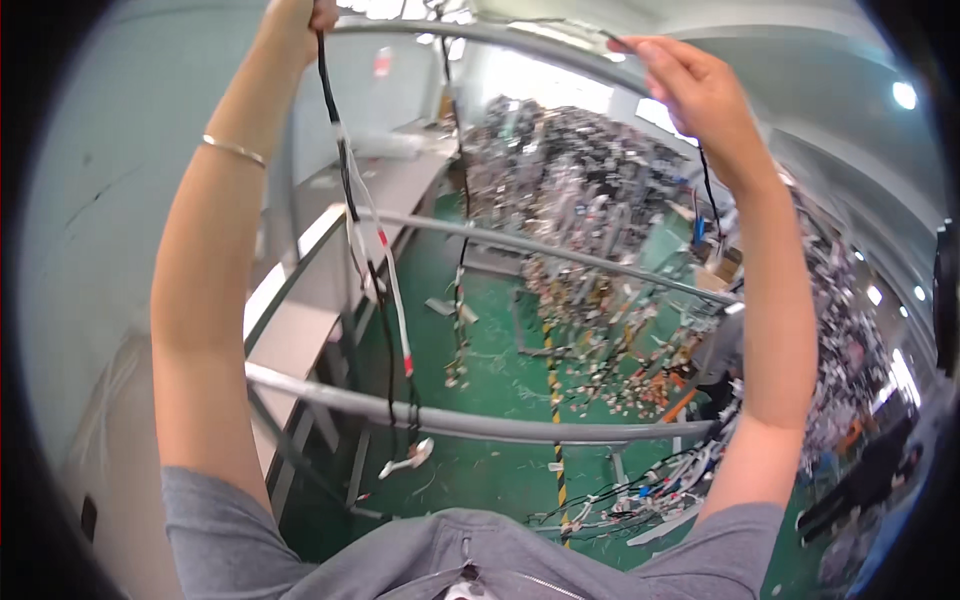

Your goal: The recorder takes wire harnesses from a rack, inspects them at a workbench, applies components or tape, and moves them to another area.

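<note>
Overhead at eleven o'clock, my left hand (322, 15), partly cut off by the top edge, is closed on a black cable (325, 80). Its long axis runs nearly upright, the lower end pointing between five and six o'clock. A red patch (382, 62) behind is too blurred to read. Beside the black cable hangs a white cable (397, 300) with red bands. Near twelve hangs another cable (460, 150); toward one, a blurred cable heap (580, 160). Past it, my right hand (690, 85) pinches a dark cable tip (619, 43), pointing to ten o'clock.
</note>
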Motion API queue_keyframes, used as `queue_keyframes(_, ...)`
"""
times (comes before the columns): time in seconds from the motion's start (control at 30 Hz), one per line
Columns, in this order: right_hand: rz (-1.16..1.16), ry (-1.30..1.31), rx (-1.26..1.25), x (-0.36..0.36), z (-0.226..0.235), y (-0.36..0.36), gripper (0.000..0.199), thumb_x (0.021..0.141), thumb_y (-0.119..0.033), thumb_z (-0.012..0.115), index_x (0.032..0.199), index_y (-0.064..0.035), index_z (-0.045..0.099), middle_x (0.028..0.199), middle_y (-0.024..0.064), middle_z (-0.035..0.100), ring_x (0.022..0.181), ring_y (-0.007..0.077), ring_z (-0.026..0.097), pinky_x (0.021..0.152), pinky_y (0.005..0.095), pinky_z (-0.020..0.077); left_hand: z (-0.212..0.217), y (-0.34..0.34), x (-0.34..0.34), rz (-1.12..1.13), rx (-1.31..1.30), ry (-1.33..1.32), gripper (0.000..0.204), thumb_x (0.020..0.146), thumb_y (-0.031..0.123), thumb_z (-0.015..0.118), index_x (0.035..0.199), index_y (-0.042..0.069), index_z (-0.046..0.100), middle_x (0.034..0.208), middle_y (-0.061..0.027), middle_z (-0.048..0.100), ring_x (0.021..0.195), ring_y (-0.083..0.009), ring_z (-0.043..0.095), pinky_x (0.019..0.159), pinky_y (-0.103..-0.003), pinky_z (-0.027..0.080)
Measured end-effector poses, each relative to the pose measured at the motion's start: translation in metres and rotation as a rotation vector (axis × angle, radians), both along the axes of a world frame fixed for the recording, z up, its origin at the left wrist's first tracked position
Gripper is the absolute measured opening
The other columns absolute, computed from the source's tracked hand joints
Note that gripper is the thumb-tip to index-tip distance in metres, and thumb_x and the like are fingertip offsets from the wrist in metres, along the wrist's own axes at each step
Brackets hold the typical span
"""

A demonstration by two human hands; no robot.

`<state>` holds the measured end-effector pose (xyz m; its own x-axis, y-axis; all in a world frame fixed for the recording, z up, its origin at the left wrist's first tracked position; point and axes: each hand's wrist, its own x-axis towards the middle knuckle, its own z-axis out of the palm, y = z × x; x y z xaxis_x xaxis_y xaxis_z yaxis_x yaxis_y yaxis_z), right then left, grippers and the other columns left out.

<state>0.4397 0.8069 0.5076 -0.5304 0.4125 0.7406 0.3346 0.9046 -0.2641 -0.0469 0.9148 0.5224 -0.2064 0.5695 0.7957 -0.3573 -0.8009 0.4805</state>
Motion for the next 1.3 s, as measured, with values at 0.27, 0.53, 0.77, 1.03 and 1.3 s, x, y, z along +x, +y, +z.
queue_keyframes(0.27, 0.299, 0.041, -0.616, -0.141, -0.064, 0.020, 0.036, 0.104, -0.024, 0.052, 0.130, 0.0002, 0.053, 0.079, 0.0056, 0.062, 0.065, 0.0146, 0.063, 0.058, 0.0275, 0.0540, -0.068, -0.169, -0.018, 0.509, -0.411, 0.367, 0.035, 0.100, 0.024, 0.062, 0.128, 0.004, 0.063, 0.072, 0.0032, 0.051, 0.044, -0.0041, 0.033, 0.033, -0.017, 0.025)
queue_keyframes(0.53, 0.149, -0.335, -0.211, -0.092, -0.119, 0.054, 0.054, 0.098, -0.037, 0.063, 0.139, -0.0034, 0.054, 0.117, 0.0120, 0.071, 0.106, 0.0186, 0.069, 0.095, 0.0340, 0.0525, -0.178, -0.142, 0.039, 0.244, -0.381, 0.583, 0.045, 0.106, 0.036, 0.046, 0.133, 0.003, 0.061, 0.077, -0.0003, 0.055, 0.056, -0.0048, 0.044, 0.052, -0.022, 0.036)
queue_keyframes(0.77, -1.213, 0.102, 0.853, 0.199, -0.061, 0.082, 0.043, 0.089, -0.030, 0.066, 0.125, -0.0050, 0.063, 0.129, 0.0189, 0.061, 0.120, 0.0379, 0.056, 0.102, 0.0463, 0.0457, -0.191, -0.134, 0.054, 0.682, -0.453, 0.510, 0.051, 0.103, 0.038, 0.050, 0.148, 0.014, 0.049, 0.119, -0.0029, 0.065, 0.074, -0.0056, 0.055, 0.066, -0.019, 0.047)
queue_keyframes(1.03, -1.362, -0.082, 0.369, 0.234, 0.013, 0.094, 0.028, 0.090, -0.038, 0.063, 0.091, -0.0127, 0.075, 0.088, 0.0132, 0.074, 0.083, 0.0310, 0.072, 0.072, 0.0425, 0.0551, -0.209, -0.108, 0.019, 1.131, -0.081, 0.458, 0.054, 0.102, 0.037, 0.052, 0.152, 0.019, 0.043, 0.150, -0.0060, 0.048, 0.134, -0.0217, 0.048, 0.112, -0.038, 0.039)
queue_keyframes(1.3, -0.007, 0.381, -0.281, -0.083, 0.050, 0.107, 0.031, 0.089, -0.033, 0.069, 0.073, -0.0069, 0.064, 0.061, 0.0032, 0.055, 0.049, 0.0140, 0.043, 0.049, 0.0302, 0.0352, -0.207, -0.132, 0.075, 1.223, 0.102, 0.572, 0.049, 0.104, 0.034, 0.050, 0.149, 0.013, 0.047, 0.157, -0.0067, 0.040, 0.145, -0.0261, 0.037, 0.119, -0.042, 0.031)
